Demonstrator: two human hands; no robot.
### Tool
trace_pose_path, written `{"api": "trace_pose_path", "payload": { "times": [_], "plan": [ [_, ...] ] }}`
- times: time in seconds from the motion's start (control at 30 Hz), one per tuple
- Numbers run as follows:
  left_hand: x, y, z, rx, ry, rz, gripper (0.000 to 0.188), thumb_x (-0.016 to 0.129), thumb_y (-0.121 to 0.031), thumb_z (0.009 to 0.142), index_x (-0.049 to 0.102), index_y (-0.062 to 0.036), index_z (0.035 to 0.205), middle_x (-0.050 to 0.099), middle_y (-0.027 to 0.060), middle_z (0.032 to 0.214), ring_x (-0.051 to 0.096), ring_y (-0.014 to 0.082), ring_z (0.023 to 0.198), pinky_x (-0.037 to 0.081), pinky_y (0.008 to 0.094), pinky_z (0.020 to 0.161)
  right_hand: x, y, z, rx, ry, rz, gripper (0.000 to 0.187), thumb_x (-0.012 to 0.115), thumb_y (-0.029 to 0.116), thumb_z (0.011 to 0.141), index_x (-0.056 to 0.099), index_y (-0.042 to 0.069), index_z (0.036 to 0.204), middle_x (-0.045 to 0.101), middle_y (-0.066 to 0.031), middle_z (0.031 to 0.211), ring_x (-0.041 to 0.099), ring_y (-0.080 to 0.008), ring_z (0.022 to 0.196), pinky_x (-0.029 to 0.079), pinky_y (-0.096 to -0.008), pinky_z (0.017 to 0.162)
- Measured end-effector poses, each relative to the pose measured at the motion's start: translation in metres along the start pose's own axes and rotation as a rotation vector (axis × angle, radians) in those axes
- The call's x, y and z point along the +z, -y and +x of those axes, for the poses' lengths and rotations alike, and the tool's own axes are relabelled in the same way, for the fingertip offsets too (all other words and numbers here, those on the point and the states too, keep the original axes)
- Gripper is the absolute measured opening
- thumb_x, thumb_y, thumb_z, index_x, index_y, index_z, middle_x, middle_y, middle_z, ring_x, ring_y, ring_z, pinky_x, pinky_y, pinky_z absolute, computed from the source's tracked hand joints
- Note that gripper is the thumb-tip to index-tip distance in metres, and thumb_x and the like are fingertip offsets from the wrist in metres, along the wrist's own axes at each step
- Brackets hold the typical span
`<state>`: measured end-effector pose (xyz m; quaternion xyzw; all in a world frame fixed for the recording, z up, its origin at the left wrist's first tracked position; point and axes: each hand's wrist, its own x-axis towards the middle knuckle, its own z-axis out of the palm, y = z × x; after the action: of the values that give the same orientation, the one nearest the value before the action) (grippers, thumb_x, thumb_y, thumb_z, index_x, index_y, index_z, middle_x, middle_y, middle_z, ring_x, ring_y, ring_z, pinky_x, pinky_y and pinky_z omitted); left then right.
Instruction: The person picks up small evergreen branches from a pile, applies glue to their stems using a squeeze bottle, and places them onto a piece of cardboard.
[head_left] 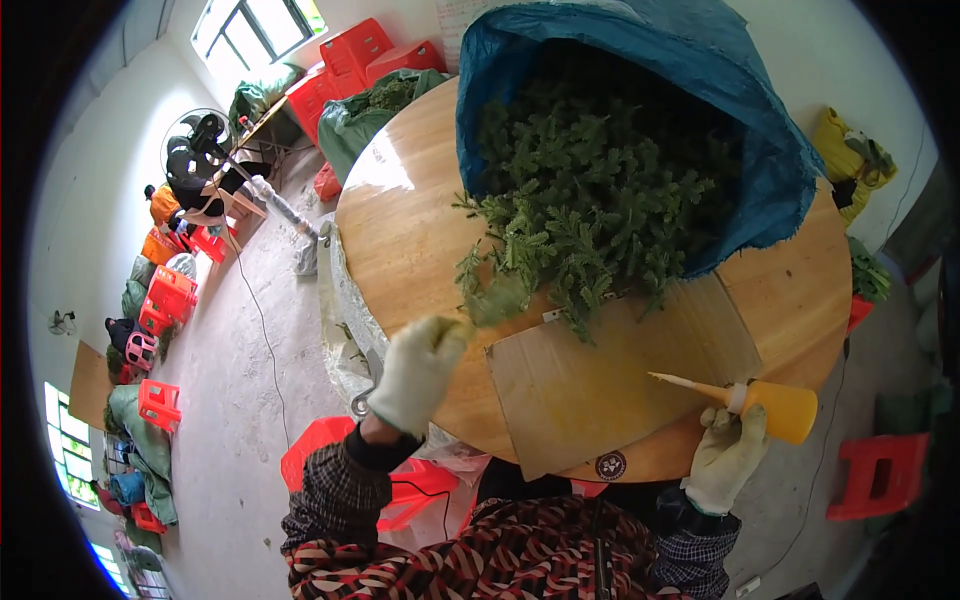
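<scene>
My left hand, in a white work glove, is closed with its fingertips on a small green fir sprig, which is blurred. It is raised over the near left part of the round wooden table. In my gloved right hand is a yellow squeeze bottle, tilted with its long thin nozzle pointing left over a flat cardboard sheet. Yellowish smears mark the cardboard. Beyond it, a heap of artificial-looking fir sprigs spills from the mouth of a large blue sack lying on the table.
A standing fan and a green sack are at the far left, near stacked red stools. Another red stool stands right of the table. A cable crosses the floor. Other people sit along the left wall.
</scene>
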<state>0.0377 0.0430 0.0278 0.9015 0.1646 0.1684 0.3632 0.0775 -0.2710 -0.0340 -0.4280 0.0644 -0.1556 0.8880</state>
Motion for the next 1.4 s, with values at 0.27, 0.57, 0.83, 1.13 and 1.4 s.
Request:
{"api": "trace_pose_path", "payload": {
  "times": [0.27,0.57,0.83,1.13,1.4],
  "plan": [
    [0.028,-0.011,-0.031,0.303,0.471,0.224,0.019,0.059,-0.021,0.087,0.068,-0.0043,0.088,0.065,0.0132,0.086,0.062,0.0318,0.08,0.05,0.0399,0.069,0.002,0.0,0.0,0.02,-0.012,0.013,0.022,0.055,0.02,0.093,0.053,0.005,0.109,0.06,-0.0053,0.09,0.054,-0.0115,0.067,0.049,-0.0307,0.064],
    [0.042,-0.009,-0.03,0.47,0.316,0.493,0.019,0.063,-0.028,0.086,0.066,-0.011,0.093,0.061,0.0095,0.082,0.06,0.0296,0.078,0.05,0.0402,0.067,-0.003,0.0,0.001,0.015,0.045,0.006,0.024,0.055,0.019,0.093,0.053,0.004,0.112,0.061,-0.0067,0.09,0.055,-0.0122,0.068,0.053,-0.032,0.065],
    [0.041,-0.033,-0.065,0.421,0.138,0.383,0.032,0.071,-0.023,0.078,0.064,-0.0121,0.108,0.057,0.0092,0.1,0.056,0.0301,0.09,0.047,0.0405,0.079,0.012,0.002,-0.004,0.049,-0.005,0.039,0.026,0.062,0.027,0.092,0.057,0.006,0.105,0.06,-0.0044,0.089,0.054,-0.0107,0.067,0.048,-0.0282,0.064],
    [0.056,-0.025,-0.081,0.33,0.201,0.359,0.047,0.074,-0.029,0.076,0.062,-0.012,0.118,0.052,0.0122,0.112,0.052,0.0319,0.097,0.045,0.043,0.082,0.037,-0.008,-0.015,0.162,0.281,-0.028,0.029,0.064,0.029,0.091,0.056,0.005,0.106,0.061,-0.0064,0.09,0.058,-0.013,0.067,0.054,-0.0331,0.061],
    [0.06,-0.019,-0.085,0.336,0.171,0.314,0.047,0.073,-0.031,0.076,0.062,-0.0117,0.118,0.048,0.0119,0.116,0.05,0.0327,0.1,0.042,0.0445,0.086,0.054,-0.017,-0.021,0.231,0.252,-0.054,0.021,0.064,0.017,0.091,0.058,0.0,0.102,0.062,-0.0086,0.085,0.058,-0.0145,0.061,0.057,-0.0345,0.062]
  ]
}}
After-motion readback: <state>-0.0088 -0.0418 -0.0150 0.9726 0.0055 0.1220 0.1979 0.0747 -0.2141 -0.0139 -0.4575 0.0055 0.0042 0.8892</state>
